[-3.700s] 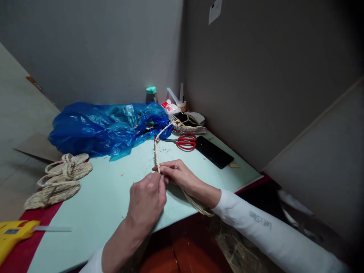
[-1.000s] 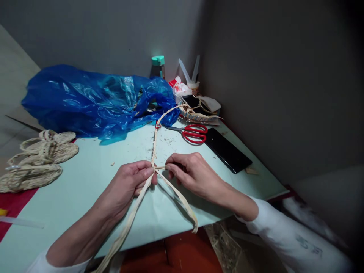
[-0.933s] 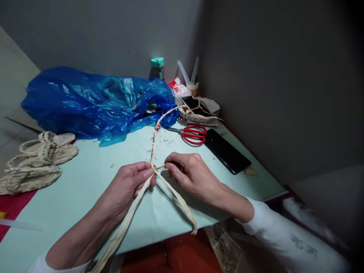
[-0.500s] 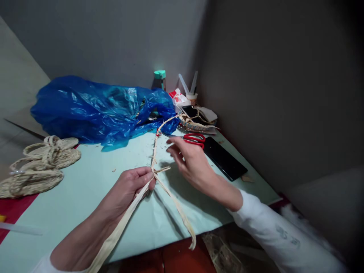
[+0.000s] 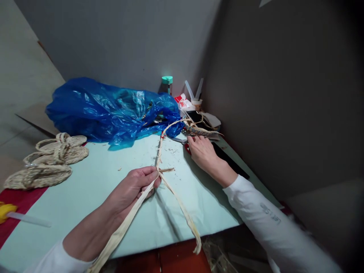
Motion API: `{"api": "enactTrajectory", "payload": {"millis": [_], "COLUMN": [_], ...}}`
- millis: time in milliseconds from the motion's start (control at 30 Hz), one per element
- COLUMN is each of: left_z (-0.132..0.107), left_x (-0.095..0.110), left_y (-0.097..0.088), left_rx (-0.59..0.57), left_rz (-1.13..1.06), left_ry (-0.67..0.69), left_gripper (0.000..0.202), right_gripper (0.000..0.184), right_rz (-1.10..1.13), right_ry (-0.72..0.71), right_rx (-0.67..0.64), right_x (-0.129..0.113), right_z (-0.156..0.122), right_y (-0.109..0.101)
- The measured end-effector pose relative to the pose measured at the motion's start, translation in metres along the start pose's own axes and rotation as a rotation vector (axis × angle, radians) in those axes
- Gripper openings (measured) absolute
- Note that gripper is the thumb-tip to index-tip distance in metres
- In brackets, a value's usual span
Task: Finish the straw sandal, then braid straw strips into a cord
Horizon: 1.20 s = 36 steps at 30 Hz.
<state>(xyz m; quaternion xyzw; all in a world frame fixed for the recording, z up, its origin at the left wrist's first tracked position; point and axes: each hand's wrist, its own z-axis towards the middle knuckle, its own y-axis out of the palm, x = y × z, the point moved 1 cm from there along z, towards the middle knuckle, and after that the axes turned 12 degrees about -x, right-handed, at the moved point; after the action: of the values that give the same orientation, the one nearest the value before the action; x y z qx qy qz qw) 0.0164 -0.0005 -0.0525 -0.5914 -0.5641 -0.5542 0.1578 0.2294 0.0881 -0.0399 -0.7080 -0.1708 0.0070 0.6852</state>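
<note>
My left hand point(image 5: 136, 184) pinches a twisted straw-coloured cord point(image 5: 159, 149) at its lower end, fingers closed. From that pinch a wide flat strip point(image 5: 125, 227) runs down toward me and a narrower strip point(image 5: 182, 206) hangs to the right. A short stub point(image 5: 167, 170) of the same fibre sticks out sideways. The cord's far end curves up to a pile by the wall, with a small red tie partway along. My right hand point(image 5: 206, 155) is closed over the red handles of scissors point(image 5: 179, 140), mostly hiding them; the blades point left toward the cord.
A black phone point(image 5: 231, 161) lies partly under my right wrist. Woven sandals point(image 5: 42, 176) sit at the left. A big blue plastic bag point(image 5: 99, 113) lies along the back, beside a green-lidded bottle point(image 5: 167, 80) and a small cup point(image 5: 196, 103). Fibre scraps dot the pale table cover point(image 5: 113, 197).
My right hand has moved from above the table onto the scissors' handles, covering them. My left hand keeps its pinch on the cord. The whole view has shifted slightly.
</note>
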Motion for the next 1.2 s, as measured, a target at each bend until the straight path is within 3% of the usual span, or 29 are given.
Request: {"api": "enactTrajectory", "payload": {"millis": [167, 267, 400, 600, 800, 967, 1200], "left_z": [0.0, -0.001, -0.005, -0.007, -0.004, -0.007, -0.005], "left_x": [0.001, 0.005, 0.01, 0.008, 0.008, 0.01, 0.004], "left_y": [0.001, 0.006, 0.011, 0.012, 0.015, 0.021, 0.017], "left_rx": [-0.013, -0.02, -0.04, -0.092, -0.028, -0.073, -0.093], "left_rz": [-0.04, -0.064, -0.084, -0.179, -0.261, -0.263, -0.216], "left_ry": [0.012, 0.01, 0.004, 0.027, 0.093, 0.097, 0.104], "left_gripper": [0.015, 0.015, 0.019, 0.01, 0.011, 0.024, 0.02], "right_gripper": [0.029, 0.028, 0.029, 0.038, 0.035, 0.034, 0.018], "right_rz": [0.046, 0.237, 0.622, 0.901, 0.899, 0.879, 0.859], "right_ry": [0.017, 0.0, -0.2, -0.286, -0.348, -0.363, -0.371], "right_rx": [0.106, 0.147, 0.115, 0.003, -0.115, -0.103, -0.116], "right_x": [-0.001, 0.005, 0.01, -0.016, -0.039, -0.044, -0.046], "right_z": [-0.024, -0.05, -0.084, -0.119, -0.117, -0.108, -0.102], "right_y": [-0.015, -0.021, -0.023, -0.025, -0.02, -0.018, -0.022]}}
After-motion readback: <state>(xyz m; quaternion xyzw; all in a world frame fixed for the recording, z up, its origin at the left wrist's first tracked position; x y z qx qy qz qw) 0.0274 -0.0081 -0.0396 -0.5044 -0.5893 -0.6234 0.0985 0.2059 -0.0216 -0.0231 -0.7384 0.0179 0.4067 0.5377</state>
